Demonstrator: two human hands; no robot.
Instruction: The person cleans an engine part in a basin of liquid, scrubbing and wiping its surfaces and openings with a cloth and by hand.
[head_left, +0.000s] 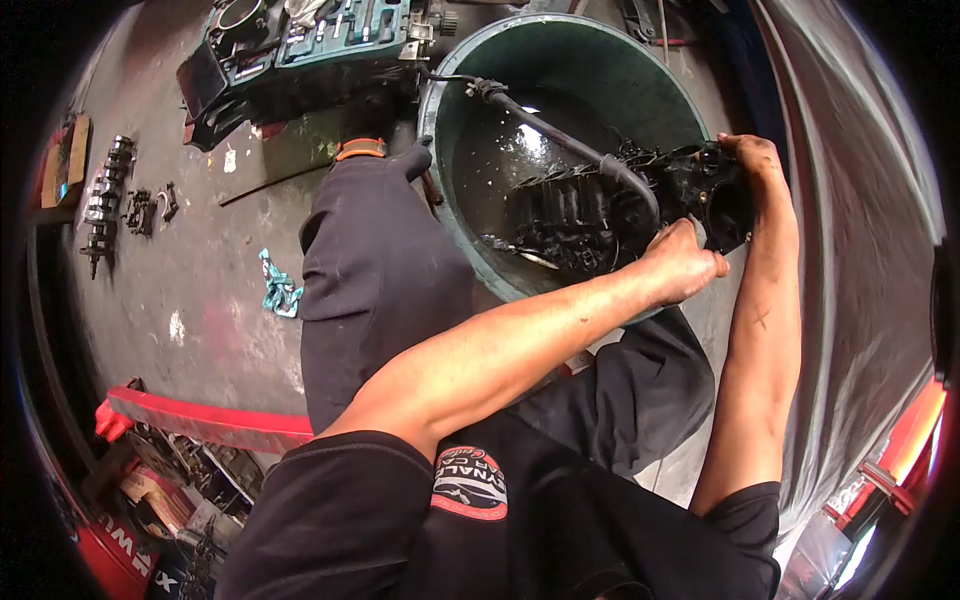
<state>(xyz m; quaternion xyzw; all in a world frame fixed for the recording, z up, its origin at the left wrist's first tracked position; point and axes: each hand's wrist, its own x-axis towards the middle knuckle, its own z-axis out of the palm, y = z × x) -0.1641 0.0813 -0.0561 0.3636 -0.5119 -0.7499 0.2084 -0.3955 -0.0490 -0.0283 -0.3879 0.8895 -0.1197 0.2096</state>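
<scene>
A black, oily engine casting [565,215] rests tilted in a large green tub [462,215], its right end over the rim. My right hand [758,165] grips the upper corner of that end, fingers curled over the edge. Just below, my left hand [685,265] is closed against the casting's end face. A small pale grey piece shows at its fingers, too hidden to name. A thick black hose [560,135] crosses the tub and ends near my left hand, where I cannot tell whether it is touched. Dark liquid [490,165] lies in the tub.
An engine block [300,105] with a blue tool case [345,38] on top stands upper left. A crankshaft [105,200] and small metal parts [150,208] lie on the floor, with a teal rag [278,285] nearer. A red beam [210,418] runs behind; plastic sheeting [850,200] hangs right.
</scene>
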